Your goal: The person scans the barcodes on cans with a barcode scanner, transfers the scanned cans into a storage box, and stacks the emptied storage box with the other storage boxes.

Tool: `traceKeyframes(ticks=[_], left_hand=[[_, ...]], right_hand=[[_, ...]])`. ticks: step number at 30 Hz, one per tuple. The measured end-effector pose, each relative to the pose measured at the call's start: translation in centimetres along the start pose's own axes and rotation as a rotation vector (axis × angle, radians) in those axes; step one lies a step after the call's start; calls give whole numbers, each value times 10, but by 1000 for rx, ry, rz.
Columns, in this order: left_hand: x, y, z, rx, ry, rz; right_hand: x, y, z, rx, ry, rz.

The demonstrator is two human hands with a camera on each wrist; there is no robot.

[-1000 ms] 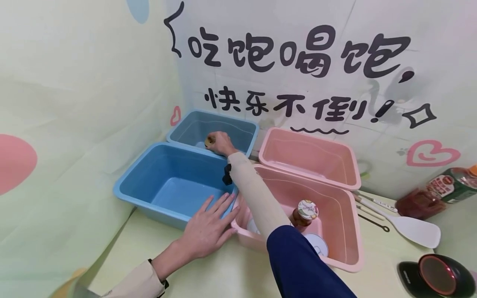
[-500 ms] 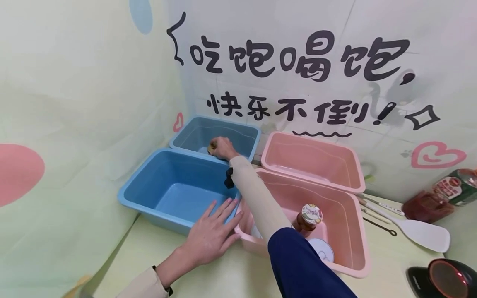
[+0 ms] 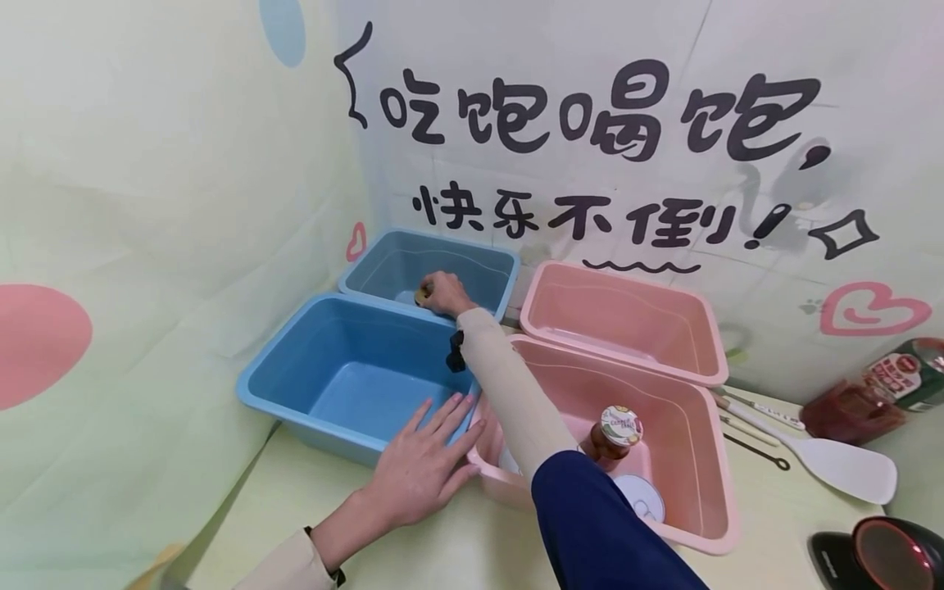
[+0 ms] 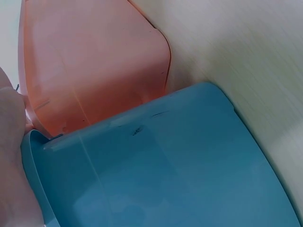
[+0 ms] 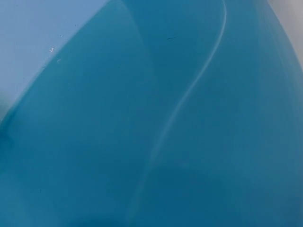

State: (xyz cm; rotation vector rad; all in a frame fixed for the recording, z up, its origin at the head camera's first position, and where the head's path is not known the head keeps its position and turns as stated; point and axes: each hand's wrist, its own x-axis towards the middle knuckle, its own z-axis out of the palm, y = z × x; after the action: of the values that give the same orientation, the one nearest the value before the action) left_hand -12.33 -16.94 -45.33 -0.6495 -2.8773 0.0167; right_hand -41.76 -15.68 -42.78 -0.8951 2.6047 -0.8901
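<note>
While the left hand [image 3: 419, 467] sits fingers-straight across the rims of the near blue tub [image 3: 365, 401] and near pink tub [image 3: 682, 447], the right arm [image 3: 509, 385] reaches way out, right hand [image 3: 447, 294] pinching a small yellowish thing [image 3: 420, 296] inside the far blue tub [image 3: 383, 264]. Wall lettering [image 3: 625, 105] says 吃饱喝饱, 快乐不倒!

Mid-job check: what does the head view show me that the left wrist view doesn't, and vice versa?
Only the head view: the right hand holding a small yellowish item inside the far blue bin, the far pink bin, the jar and a can, the white spatula and the bottle.

Only the left wrist view: dark scuff marks on the wall of the near blue bin.

Both: that bin, the near pink bin, part of the left hand and the tabletop.
</note>
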Motion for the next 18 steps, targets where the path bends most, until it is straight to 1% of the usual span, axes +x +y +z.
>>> traceKeyframes(ticks=[9,18], left_hand=[[0,0,2,4,14,7],[0,-1,1,7,17,7]], right_hand=[[4,0,2,21,-17,41],[4,1,2,16,-31,55]])
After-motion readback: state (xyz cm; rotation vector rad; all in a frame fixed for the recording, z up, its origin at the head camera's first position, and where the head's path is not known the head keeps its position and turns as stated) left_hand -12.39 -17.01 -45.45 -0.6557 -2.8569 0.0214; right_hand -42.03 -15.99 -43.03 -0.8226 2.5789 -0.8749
